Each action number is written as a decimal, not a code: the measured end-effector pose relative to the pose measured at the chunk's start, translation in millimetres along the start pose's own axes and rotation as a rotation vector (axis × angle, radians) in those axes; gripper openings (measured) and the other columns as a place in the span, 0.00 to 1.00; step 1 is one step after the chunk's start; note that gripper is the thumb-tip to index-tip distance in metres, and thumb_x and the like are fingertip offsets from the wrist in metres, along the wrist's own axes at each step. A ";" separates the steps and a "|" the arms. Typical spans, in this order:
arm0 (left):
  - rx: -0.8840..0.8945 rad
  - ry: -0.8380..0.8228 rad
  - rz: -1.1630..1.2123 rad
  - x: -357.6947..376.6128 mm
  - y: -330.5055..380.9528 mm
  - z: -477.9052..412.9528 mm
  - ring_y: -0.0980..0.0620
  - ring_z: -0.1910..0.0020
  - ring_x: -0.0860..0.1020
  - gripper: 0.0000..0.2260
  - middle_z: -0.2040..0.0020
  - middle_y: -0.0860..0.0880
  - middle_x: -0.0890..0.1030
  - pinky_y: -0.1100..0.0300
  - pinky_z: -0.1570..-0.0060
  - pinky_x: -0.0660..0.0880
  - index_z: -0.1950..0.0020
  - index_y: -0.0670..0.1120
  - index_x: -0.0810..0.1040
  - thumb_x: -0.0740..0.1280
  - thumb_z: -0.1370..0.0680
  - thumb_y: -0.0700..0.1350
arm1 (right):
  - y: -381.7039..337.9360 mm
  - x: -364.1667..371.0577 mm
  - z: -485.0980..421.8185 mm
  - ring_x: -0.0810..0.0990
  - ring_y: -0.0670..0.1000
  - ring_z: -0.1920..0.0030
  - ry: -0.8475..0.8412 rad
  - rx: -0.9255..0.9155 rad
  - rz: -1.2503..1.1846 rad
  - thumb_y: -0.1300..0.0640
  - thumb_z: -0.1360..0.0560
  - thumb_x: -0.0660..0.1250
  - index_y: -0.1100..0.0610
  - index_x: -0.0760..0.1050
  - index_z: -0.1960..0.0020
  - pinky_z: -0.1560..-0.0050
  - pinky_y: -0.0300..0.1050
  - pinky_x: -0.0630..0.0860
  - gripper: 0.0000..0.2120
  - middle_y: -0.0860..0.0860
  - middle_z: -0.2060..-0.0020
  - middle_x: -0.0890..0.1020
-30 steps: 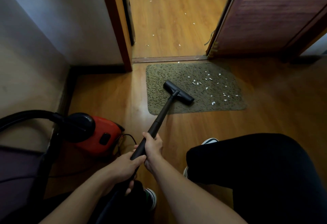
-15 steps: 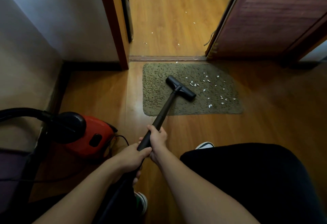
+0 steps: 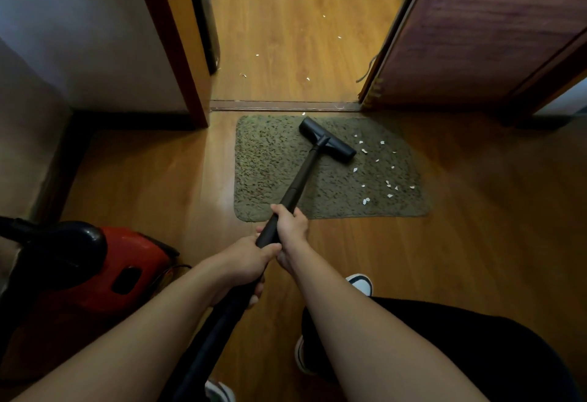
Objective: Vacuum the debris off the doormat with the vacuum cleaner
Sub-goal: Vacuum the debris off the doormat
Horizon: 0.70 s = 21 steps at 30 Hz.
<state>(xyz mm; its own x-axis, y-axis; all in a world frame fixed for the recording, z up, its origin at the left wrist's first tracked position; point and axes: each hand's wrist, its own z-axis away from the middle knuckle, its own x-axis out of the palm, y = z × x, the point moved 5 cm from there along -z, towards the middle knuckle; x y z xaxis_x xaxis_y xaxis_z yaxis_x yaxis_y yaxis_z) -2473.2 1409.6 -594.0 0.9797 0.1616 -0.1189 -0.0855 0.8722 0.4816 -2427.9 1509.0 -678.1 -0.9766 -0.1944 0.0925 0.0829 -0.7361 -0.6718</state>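
In the head view I see the nozzle [image 3: 327, 142] has travelled from mid-mat a second ago up to the far edge of the doormat [image 3: 273, 163], centre frame; the strip it crossed looks clear, so I judge the pass worked, though white debris [image 3: 378, 176] remains right of it. My right hand [image 3: 290, 227] and left hand [image 3: 246, 262] are both wrapped tight around the wand [image 3: 301, 179]. The red vacuum cleaner [image 3: 127, 268] sits lower left.

Wooden floor [image 3: 476, 258], open brown door [image 3: 495, 30], white wall [image 3: 79, 36], door threshold [image 3: 282, 105]
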 end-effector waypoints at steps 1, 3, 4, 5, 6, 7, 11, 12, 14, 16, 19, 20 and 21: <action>0.000 0.001 0.009 1.6 5.5 -4.1 0.50 0.78 0.71 0.12 0.71 0.44 0.72 0.61 0.76 0.73 0.34 0.53 0.64 0.58 0.16 0.53 | -5.1 -2.2 -4.7 0.79 0.52 0.80 0.004 -0.003 -0.004 0.61 0.19 0.68 0.61 0.72 0.45 0.78 0.43 0.77 0.07 0.60 0.66 0.77; 0.013 -0.008 0.020 6.1 16.8 -11.4 0.50 0.77 0.70 0.11 0.71 0.45 0.71 0.61 0.75 0.73 0.35 0.54 0.65 0.58 0.16 0.53 | -13.3 -6.7 -14.8 0.79 0.53 0.79 0.011 -0.004 -0.013 0.62 0.20 0.68 0.61 0.71 0.47 0.75 0.45 0.77 0.06 0.58 0.67 0.76; 0.018 -0.014 0.022 8.9 22.0 -14.4 0.50 0.77 0.70 0.10 0.71 0.45 0.71 0.62 0.75 0.72 0.36 0.53 0.65 0.58 0.16 0.53 | -16.7 -9.3 -19.8 0.79 0.53 0.79 0.013 -0.007 -0.016 0.62 0.20 0.68 0.60 0.71 0.47 0.76 0.44 0.77 0.06 0.58 0.66 0.76; 0.018 -0.017 0.029 11.5 26.0 -16.9 0.50 0.77 0.70 0.09 0.71 0.45 0.71 0.62 0.75 0.72 0.38 0.54 0.66 0.58 0.16 0.53 | -19.6 -12.0 -23.9 0.79 0.53 0.79 0.013 -0.010 -0.015 0.62 0.20 0.68 0.60 0.71 0.48 0.76 0.45 0.77 0.06 0.59 0.65 0.76; 0.016 -0.019 0.033 13.8 29.3 -19.2 0.50 0.76 0.70 0.08 0.71 0.45 0.71 0.62 0.75 0.72 0.39 0.54 0.66 0.58 0.16 0.53 | -22.1 -14.3 -27.8 0.79 0.53 0.80 0.011 -0.011 -0.013 0.62 0.20 0.68 0.60 0.71 0.49 0.77 0.45 0.78 0.05 0.60 0.63 0.76; 0.016 -0.021 0.032 16.1 31.6 -21.6 0.50 0.77 0.70 0.07 0.71 0.45 0.71 0.62 0.75 0.72 0.40 0.54 0.67 0.58 0.16 0.53 | -24.2 -17.0 -30.8 0.79 0.53 0.79 0.012 -0.012 -0.010 0.61 0.20 0.68 0.59 0.71 0.50 0.76 0.47 0.79 0.05 0.61 0.61 0.77; 0.026 -0.016 0.012 23.0 33.7 -26.5 0.49 0.77 0.70 0.11 0.71 0.44 0.71 0.61 0.74 0.73 0.38 0.51 0.67 0.58 0.17 0.54 | -27.0 -22.7 -35.6 0.78 0.53 0.80 0.019 -0.009 -0.006 0.62 0.20 0.68 0.57 0.70 0.53 0.76 0.47 0.78 0.07 0.60 0.61 0.74; 0.031 -0.016 0.015 24.2 33.0 -25.7 0.50 0.77 0.70 0.11 0.71 0.44 0.71 0.61 0.75 0.73 0.37 0.51 0.67 0.58 0.16 0.53 | -25.8 -23.5 -35.7 0.78 0.53 0.80 0.022 -0.009 -0.013 0.62 0.20 0.68 0.57 0.70 0.54 0.77 0.46 0.78 0.07 0.60 0.62 0.74; 0.034 -0.013 0.023 24.6 29.0 -20.8 0.50 0.77 0.70 0.09 0.71 0.44 0.70 0.62 0.76 0.72 0.38 0.52 0.66 0.58 0.16 0.53 | -21.9 -24.8 -31.4 0.77 0.53 0.81 0.028 -0.010 -0.020 0.62 0.20 0.68 0.58 0.70 0.54 0.78 0.44 0.77 0.07 0.61 0.62 0.73; 0.037 -0.021 0.013 24.2 21.8 -13.3 0.51 0.78 0.70 0.08 0.71 0.44 0.70 0.62 0.77 0.72 0.39 0.52 0.65 0.58 0.16 0.52 | -14.8 -25.4 -23.3 0.78 0.53 0.80 0.032 -0.003 -0.016 0.62 0.20 0.68 0.58 0.71 0.53 0.77 0.45 0.78 0.07 0.60 0.65 0.75; 0.032 -0.029 -0.012 22.7 5.2 0.2 0.51 0.79 0.70 0.10 0.70 0.44 0.71 0.62 0.76 0.71 0.37 0.50 0.67 0.58 0.16 0.52 | -0.8 -26.5 -5.7 0.79 0.54 0.79 0.043 0.003 -0.009 0.61 0.20 0.68 0.60 0.72 0.49 0.75 0.45 0.78 0.05 0.58 0.70 0.77; 0.023 -0.031 -0.020 22.7 -1.3 4.8 0.51 0.78 0.70 0.11 0.70 0.44 0.71 0.61 0.76 0.72 0.37 0.50 0.67 0.58 0.16 0.53 | 4.6 -26.7 0.9 0.79 0.54 0.79 0.041 0.006 -0.010 0.61 0.20 0.68 0.60 0.72 0.48 0.75 0.45 0.78 0.05 0.58 0.69 0.76; 0.015 -0.030 -0.032 22.2 -8.5 9.1 0.50 0.78 0.71 0.12 0.70 0.44 0.72 0.61 0.76 0.72 0.37 0.50 0.67 0.58 0.16 0.53 | 9.9 -26.6 8.0 0.80 0.54 0.79 0.041 0.010 -0.011 0.61 0.20 0.68 0.61 0.72 0.47 0.75 0.45 0.78 0.05 0.58 0.67 0.76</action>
<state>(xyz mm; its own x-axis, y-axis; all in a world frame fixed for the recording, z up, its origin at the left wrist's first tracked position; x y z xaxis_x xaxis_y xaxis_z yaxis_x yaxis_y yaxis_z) -2449.0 1401.6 -592.8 0.9869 0.1193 -0.1085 -0.0512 0.8698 0.4907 -2399.5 1501.6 -681.3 -0.9847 -0.1598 0.0692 0.0742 -0.7445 -0.6635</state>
